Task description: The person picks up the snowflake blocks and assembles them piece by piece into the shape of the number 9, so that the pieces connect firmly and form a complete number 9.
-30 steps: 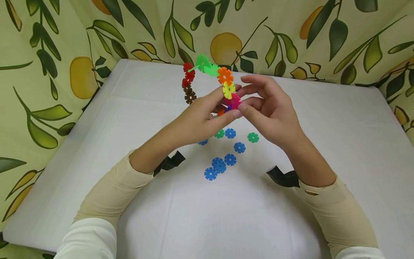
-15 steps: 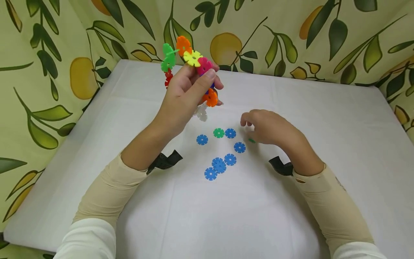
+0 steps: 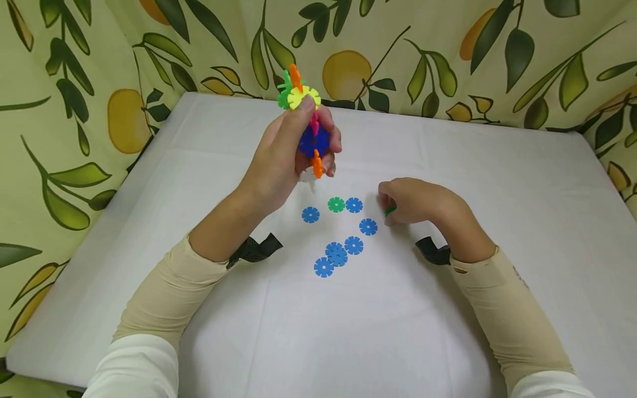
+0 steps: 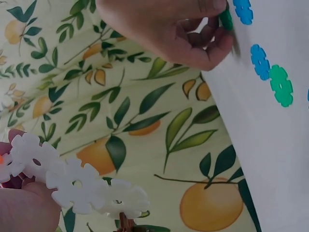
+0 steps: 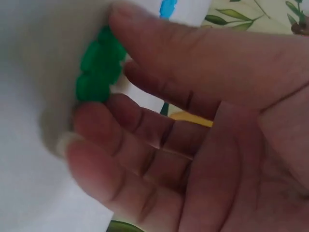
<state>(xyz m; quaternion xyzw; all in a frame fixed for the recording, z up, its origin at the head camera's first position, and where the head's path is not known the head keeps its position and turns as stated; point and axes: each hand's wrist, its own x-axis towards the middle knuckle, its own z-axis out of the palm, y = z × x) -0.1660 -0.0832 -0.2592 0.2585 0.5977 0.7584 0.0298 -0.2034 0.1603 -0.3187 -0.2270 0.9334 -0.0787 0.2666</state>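
Note:
My left hand [image 3: 278,155] grips a chain of notched plastic snowflake discs [image 3: 313,142], held above the table. Yellow, orange, green, pink and dark blue discs show in the head view, partly hidden by the fingers. White discs [image 4: 77,188] of the same chain extend past the hand in the left wrist view, with a brown piece at their end. At the right, low over the tabletop, my right hand [image 3: 418,200] pinches a green snowflake disc [image 5: 101,67]. That disc stands on edge between thumb and fingers; whether it touches the cloth I cannot tell.
On the white-covered table [image 3: 348,331] lie several blue discs [image 3: 354,245], two of them overlapping, and a flat green disc [image 3: 336,204] beside a blue disc [image 3: 354,205]. A leaf-and-fruit patterned curtain [image 3: 378,44] borders the back and sides.
Both hands were together at the chain. My right hand has come away, down to the table, and taken the green disc. My left hand has shifted left and turned the chain.

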